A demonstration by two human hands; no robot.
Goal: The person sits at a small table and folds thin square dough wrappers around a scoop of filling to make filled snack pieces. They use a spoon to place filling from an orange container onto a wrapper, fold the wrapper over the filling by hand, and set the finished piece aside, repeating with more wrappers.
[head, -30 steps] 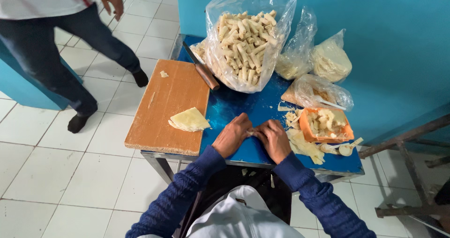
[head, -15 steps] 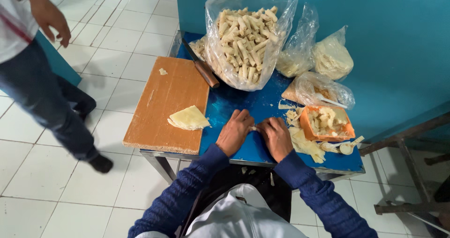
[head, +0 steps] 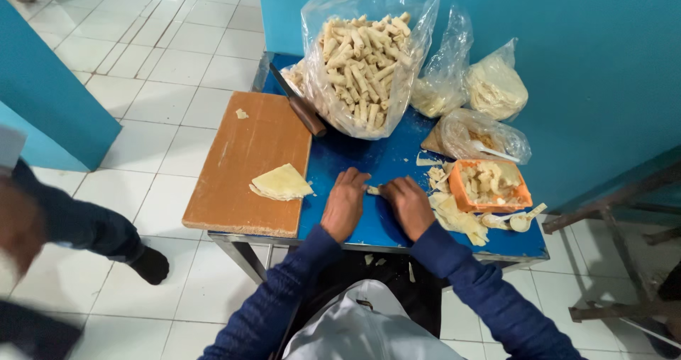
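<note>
My left hand (head: 345,202) and my right hand (head: 408,205) rest side by side on the blue table (head: 355,158), palms down, pressing on a pale dough roll (head: 373,189) that shows only between the fingertips. Left of my hands lies a stack of pale triangular wrappers (head: 281,183) on the edge of a wooden cutting board (head: 245,163). To the right stands an orange tub (head: 489,185) with pale filling, with loose wrapper pieces (head: 457,218) beside it.
A large clear bag of finished rolls (head: 362,62) stands at the back, with a brown-handled knife (head: 301,108) leaning by it. Smaller plastic bags (head: 493,87) sit against the blue wall. A white spoon (head: 525,219) lies near the tub. Another person's leg (head: 92,229) passes on the left.
Both hands stay on the roll, shifting slightly back and forth. The other person has walked from the upper left down toward the lower left of the floor.
</note>
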